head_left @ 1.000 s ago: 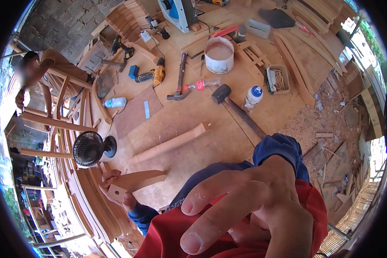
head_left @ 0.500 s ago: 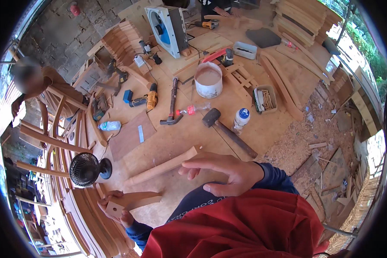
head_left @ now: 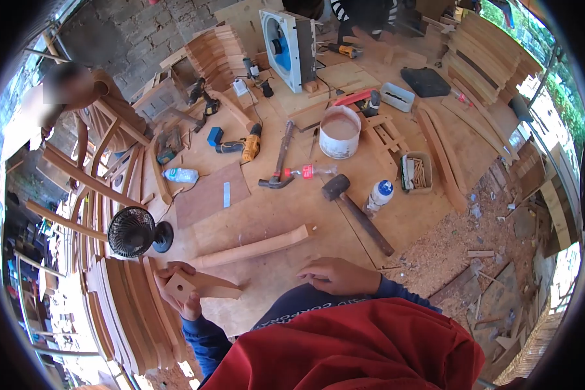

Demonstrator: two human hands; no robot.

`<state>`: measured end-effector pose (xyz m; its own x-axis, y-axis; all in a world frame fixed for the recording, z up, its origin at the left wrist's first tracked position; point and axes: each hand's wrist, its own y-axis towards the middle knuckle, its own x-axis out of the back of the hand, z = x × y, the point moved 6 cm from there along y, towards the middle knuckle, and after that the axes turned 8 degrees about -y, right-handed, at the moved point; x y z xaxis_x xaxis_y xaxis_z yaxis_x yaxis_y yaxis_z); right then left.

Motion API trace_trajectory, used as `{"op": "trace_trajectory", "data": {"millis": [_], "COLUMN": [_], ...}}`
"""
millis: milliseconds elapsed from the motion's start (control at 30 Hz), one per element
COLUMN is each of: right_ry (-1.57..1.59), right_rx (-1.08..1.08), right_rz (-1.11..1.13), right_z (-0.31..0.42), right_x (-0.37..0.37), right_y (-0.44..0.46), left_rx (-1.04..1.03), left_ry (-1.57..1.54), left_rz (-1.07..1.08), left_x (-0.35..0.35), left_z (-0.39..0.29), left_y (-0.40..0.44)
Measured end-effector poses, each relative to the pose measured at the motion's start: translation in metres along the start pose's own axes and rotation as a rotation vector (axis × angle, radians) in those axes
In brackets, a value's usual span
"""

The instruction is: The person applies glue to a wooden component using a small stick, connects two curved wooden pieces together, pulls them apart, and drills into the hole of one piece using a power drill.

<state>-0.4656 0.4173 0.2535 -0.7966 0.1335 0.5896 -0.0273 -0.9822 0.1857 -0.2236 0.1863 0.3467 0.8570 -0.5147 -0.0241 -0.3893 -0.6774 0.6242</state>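
My left hand (head_left: pixel 169 296) grips a wooden leg (head_left: pixel 211 284), with the thumb and fingers around its end. That end faces me and has a round hole in it; the other end tapers to the right. My right hand (head_left: pixel 339 277) hovers in front of my body, empty, its fingers loosely bent. On the table beyond both hands lies a similar curved wooden leg (head_left: pixel 257 247) with a small dowel at its right end. A mallet (head_left: pixel 359 216) and a white bottle with a blue cap (head_left: pixel 379 195) are farther off, past my right hand.
A small black fan (head_left: pixel 131 232) stands at the left above stacked curved boards (head_left: pixel 120 312). Farther back are a hammer (head_left: pixel 281 156), a cordless drill (head_left: pixel 248 146), a white bucket (head_left: pixel 340 140) and a box of dowels (head_left: pixel 416 172). One person (head_left: pixel 104 107) works at the left, another (head_left: pixel 364 19) at the back.
My right hand has drawn down and back toward my body, its fingers less spread. My left hand has raised the wooden leg slightly and turned it. The whole view has shifted.
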Motion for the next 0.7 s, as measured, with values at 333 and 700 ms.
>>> {"op": "trace_trajectory", "data": {"millis": [333,700], "right_ry": [-0.237,-0.074], "right_rx": [0.039,-0.248], "right_rz": [0.087,0.121], "right_z": [-0.038,-0.078], "right_x": [-0.034,-0.011], "right_y": [0.021,0.075], "left_rx": [0.055,0.054], "left_ry": [0.052,-0.061], "left_rz": [-0.117,-0.199], "left_x": [0.003,0.027], "left_z": [-0.019,-0.011], "left_y": [-0.002,-0.011]}}
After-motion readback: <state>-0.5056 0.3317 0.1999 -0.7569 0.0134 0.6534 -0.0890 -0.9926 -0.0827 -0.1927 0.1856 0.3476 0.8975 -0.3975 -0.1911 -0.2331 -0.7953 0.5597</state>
